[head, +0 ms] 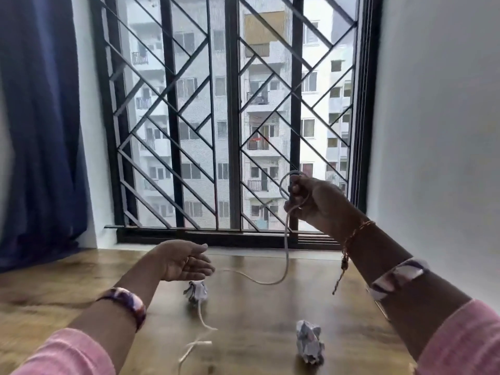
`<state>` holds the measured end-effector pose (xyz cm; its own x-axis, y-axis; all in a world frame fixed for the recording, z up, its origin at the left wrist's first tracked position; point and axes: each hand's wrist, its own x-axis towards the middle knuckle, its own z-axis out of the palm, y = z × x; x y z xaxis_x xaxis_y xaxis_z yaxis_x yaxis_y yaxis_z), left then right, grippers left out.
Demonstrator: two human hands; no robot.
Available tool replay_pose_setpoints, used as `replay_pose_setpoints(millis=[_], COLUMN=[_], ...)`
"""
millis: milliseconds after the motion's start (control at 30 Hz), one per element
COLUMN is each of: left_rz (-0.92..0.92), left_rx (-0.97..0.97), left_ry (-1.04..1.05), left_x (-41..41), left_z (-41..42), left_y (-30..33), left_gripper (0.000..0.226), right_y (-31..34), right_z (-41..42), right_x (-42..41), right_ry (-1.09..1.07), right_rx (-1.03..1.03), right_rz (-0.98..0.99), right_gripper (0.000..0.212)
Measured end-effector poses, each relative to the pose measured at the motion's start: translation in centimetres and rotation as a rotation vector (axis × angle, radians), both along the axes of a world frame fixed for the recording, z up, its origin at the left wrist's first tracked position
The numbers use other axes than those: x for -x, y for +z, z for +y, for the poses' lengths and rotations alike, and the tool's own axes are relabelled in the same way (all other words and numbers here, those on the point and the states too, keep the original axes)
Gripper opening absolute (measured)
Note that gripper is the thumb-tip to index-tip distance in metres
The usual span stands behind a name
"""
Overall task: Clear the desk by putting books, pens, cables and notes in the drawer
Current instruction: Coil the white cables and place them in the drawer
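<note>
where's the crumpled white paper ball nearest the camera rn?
Head view, lower right: the crumpled white paper ball sits on the brown wooden desk, below the right hand.

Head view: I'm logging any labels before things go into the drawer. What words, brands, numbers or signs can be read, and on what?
None can be read.
Near crumpled paper: dark marks, too blurred to read.
Far crumpled paper: no legible print.
White cable, held up by the right hand: no marking shows.
Buildings beyond the window grille: no sign legible.
</note>
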<state>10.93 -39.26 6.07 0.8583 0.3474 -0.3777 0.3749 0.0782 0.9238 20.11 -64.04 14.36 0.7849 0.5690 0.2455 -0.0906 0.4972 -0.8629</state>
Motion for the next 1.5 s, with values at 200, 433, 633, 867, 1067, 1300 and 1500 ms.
replay_pose_setpoints(millis=[200, 433, 633, 867, 1067, 1300, 1500], left_rz=[-0.451, -0.76, -0.657, -0.396, -0.505, -0.954, -1.166], left_rx=[-0.329, -0.805, -0.488, -0.629, -0.065, 0.593, 0.461], left_ry=[0.032, -0.332, -0.439, -0.508, -0.181, -0.056, 0.491], left_x=[-0.1, -1.0, -1.1, -0.3, 0.3, 0.0, 0.0], left_z=[-2.7, -8.5, -7.7, -6.0, -4.2, -5.5, -4.1], left_y=[4.6, 8.7, 9.8, 10.3, 9.0, 11.5, 13.2], left_gripper=[0.016, 0.041, 0.013, 0.009, 0.025, 0.033, 0.037], right_y=[0.1, 1.2, 1.7, 0.7, 0.0, -1.8, -2.2], right_z=[1.3, 1.1, -0.9, -0.4, -0.8, 1.9, 4.5], right_x=[0.1, 1.5, 0.3, -1.2, -2.7, -1.4, 1.2], right_ry=[0.045, 0.065, -0.163, -0.433, -0.477, -0.434, -0.305], right_rx=[0.188, 0.254, 0.211, 0.172, 0.329, 0.571, 0.707], right_rz=[-0.077, -0.249, -0.414, -0.444, -0.54, -0.836, -1.033], right_gripper=[0.022, 0.03, 0.031, 0.033, 0.029, 0.028, 0.017])
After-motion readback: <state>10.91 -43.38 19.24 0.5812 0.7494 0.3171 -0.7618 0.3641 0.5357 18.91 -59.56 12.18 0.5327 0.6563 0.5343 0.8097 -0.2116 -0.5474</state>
